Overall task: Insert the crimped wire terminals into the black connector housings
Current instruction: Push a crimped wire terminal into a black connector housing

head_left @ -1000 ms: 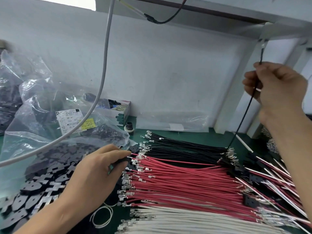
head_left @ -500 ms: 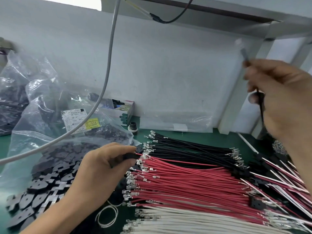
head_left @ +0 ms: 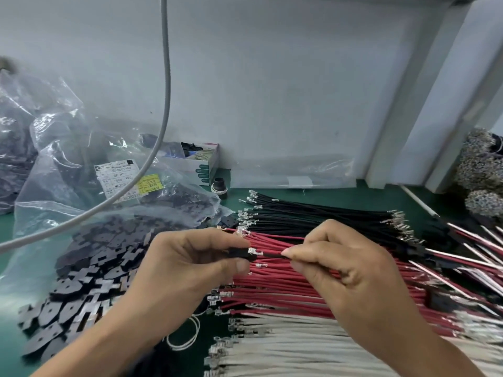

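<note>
My left hand pinches a small black connector housing between thumb and fingers. My right hand grips a black wire just behind its silver crimped terminal. The terminal tip sits at the mouth of the housing. Both hands hover above the rows of loose wires: black wires at the back, red wires in the middle, white wires at the front, all with metal terminals on their left ends.
A clear plastic bag spills many black housings at the left. A grey cable hangs across it. A small open box stands by the wall. Finished assemblies lie at the right on the green mat.
My right hand came down from high at the right with the black wire to meet the left hand. My left hand lifted a housing off the pile toward the middle.
</note>
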### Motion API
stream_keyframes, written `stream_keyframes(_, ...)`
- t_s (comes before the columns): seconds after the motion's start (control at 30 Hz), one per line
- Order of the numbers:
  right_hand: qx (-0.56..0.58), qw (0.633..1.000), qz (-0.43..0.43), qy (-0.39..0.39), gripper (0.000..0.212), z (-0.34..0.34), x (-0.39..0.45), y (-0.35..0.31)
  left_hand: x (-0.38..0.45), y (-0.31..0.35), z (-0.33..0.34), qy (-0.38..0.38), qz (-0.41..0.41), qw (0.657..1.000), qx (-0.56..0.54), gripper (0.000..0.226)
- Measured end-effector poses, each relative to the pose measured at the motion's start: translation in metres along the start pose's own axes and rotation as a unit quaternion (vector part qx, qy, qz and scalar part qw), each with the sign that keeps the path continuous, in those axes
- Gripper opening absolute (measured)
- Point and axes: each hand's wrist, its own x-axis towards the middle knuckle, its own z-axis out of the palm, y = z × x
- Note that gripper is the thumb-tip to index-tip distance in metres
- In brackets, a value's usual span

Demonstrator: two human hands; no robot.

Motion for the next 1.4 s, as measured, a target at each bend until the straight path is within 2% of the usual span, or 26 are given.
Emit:
stream_keyframes(0.5, -0.101, 0.995, -0.022, 0.007, 0.021, -0.002, 0.000, 0.000, 0.000, -0.003, 0.000, 0.001, 0.023, 1.000, 0.020, 0.025)
stream_keyframes(0.73, -0.136, 0.989, -0.041, -0.032, 0.024, -0.002, 0.001, -0.001, -0.001, -0.004, 0.002, -0.001, 0.034, 0.999, 0.038, 0.023)
stream_keyframes(0.83, -0.122, 0.991, -0.035, -0.040, 0.019, -0.001, 0.001, 0.001, -0.001, -0.004, 0.003, -0.002, 0.043, 0.998, 0.050, 0.021)
stream_keyframes(1.0, -0.056, 0.997, -0.016, -0.042, 0.026, 0.000, 0.000, 0.002, -0.001, -0.003, 0.002, -0.005, -0.009, 1.000, 0.001, 0.025)
stream_keyframes(1.17, -0.136, 0.989, -0.062, -0.008, 0.016, 0.005, 0.001, -0.001, -0.003, 0.002, 0.005, -0.013, -0.043, 0.998, -0.048, 0.026)
stream_keyframes(1.27, -0.132, 0.989, -0.072, 0.006, 0.013, 0.008, 0.000, 0.001, -0.002, 0.004, 0.006, 0.000, -0.048, 0.997, -0.067, 0.025)
stream_keyframes(1.4, -0.152, 0.986, -0.068, -0.013, 0.010, 0.018, -0.001, -0.002, -0.004, 0.003, 0.007, 0.007, 0.028, 0.997, 0.071, 0.022)
